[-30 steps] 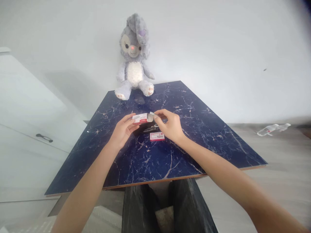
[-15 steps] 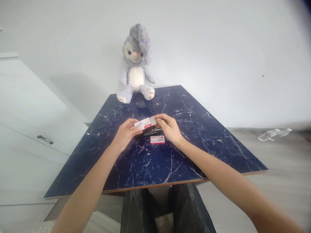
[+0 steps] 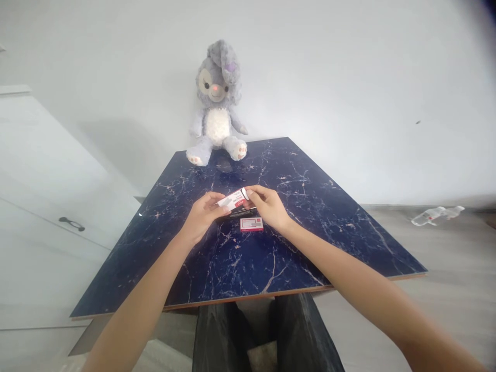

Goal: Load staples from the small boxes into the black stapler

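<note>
A small white-and-red cardboard box (image 3: 233,199) is held tilted above the table. My left hand (image 3: 205,211) grips its left end between thumb and fingers. At the other end, my right hand (image 3: 267,204) pinches the box's end flap (image 3: 245,194) with thumb and forefinger. Just below the hands lies a dark, pen-like object (image 3: 243,212), partly covered by the box and my fingers. A second white-and-red box (image 3: 251,223) rests flat on the table, nearer to me.
The dark blue marbled table (image 3: 248,274) has a grey plush rabbit (image 3: 217,116) sitting at its back edge against the wall. A white cabinet (image 3: 42,248) stands on the left. Clear plastic bottles (image 3: 437,215) lie on the floor at right.
The held box's end flap, earlier standing open, is now bent over toward the opening under my right thumb. The box has shifted slightly right and tilts more.
</note>
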Available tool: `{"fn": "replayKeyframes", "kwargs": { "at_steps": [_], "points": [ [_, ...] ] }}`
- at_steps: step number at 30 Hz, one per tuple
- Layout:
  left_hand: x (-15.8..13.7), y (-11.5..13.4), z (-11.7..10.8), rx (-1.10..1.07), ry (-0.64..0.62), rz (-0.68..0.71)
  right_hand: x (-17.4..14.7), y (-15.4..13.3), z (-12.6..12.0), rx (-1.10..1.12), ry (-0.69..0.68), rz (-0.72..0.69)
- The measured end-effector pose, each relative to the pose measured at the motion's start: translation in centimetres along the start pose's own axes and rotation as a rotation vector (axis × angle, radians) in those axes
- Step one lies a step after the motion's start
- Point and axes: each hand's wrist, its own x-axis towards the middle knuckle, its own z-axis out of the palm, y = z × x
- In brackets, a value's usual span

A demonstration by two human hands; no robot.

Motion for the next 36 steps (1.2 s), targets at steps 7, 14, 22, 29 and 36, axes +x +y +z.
{"fn": "replayKeyframes", "kwargs": {
  "at_steps": [7, 14, 22, 29, 36],
  "points": [
    [-0.2, -0.1, 0.1, 0.022, -0.031, 0.016, -0.6, -0.9, -0.2, -0.234, 0.043, -0.096],
    [-0.1, -0.4, 0.1, 0.007, -0.037, 0.029, -0.7, -1.0, -0.2, -0.304, 0.046, -0.151],
    [-0.3, -0.3, -0.3, -0.049, -0.119, 0.041, -0.7, -0.9, 0.0, -0.257, -0.006, -0.130],
    [-0.7, 0.4, 0.1, -0.083, -0.201, 0.116, -0.8, -0.6, 0.0, -0.181, -0.042, -0.066],
    [-0.3, -0.1, 0.1, 0.086, -0.181, 0.285, -1.4, -1.5, 0.5, -0.171, -0.084, -0.099]
  ]
}}
